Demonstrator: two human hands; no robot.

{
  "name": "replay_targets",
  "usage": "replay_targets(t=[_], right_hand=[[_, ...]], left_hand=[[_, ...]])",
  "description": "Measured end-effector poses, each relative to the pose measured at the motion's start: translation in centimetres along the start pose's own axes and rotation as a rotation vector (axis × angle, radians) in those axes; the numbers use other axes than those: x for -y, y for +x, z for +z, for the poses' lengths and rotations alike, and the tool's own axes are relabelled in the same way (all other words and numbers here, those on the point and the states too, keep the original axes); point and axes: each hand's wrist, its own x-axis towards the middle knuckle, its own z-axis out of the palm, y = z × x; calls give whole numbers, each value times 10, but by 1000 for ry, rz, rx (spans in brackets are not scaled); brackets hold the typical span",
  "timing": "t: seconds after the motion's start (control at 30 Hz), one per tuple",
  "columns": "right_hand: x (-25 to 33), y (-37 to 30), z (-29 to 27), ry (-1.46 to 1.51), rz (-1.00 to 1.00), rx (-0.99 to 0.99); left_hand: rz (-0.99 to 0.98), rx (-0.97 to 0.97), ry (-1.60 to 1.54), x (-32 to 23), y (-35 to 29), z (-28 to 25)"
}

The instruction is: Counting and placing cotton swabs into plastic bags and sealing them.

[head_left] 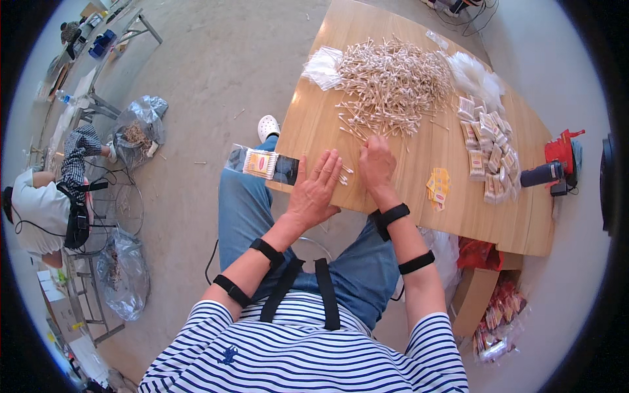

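Note:
A heap of loose cotton swabs (393,85) covers the middle of the wooden table (304,118). My left hand (314,190) lies flat at the near edge, fingers stretched out, with a few swab tips (344,175) showing beside its fingers. What lies under the palm is hidden. My right hand (377,162) is closed at the heap's near side; whatever its fingers pinch cannot be made out. Left of my left hand, a clear packet filled with swabs and a yellow-and-white card (261,163) rests on a dark strip (286,170). Yellow printed cards (439,188) lie right of my right hand.
Filled swab packets (485,141) are piled at the right, below clear plastic bags (477,77). A dark cylinder (542,175) and red pouch (561,157) sit at the right edge. A cardboard box (477,298) stands underneath. Another person (42,209) works at far left.

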Motion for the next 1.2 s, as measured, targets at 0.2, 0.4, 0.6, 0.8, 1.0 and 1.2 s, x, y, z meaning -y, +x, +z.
replay_targets(t=[0.2,0.4,0.6,0.8,1.0,1.2], right_hand=[[11,9,-8,23,-61,16],[7,17,-3,56,-76,0],[13,3,-3,52,-132,63],[18,-10,-8,145,-147,101],[14,31,2,10,-67,-17],[6,25,0,-23,-108,57]], left_hand=[[1,-8,14,1,-1,1],[2,-19,17,1,0,3],[-2,-15,8,0,0,0],[-1,-10,-5,2,0,1],[1,-11,-18,1,-1,2],[2,-23,-19,1,-1,3]])
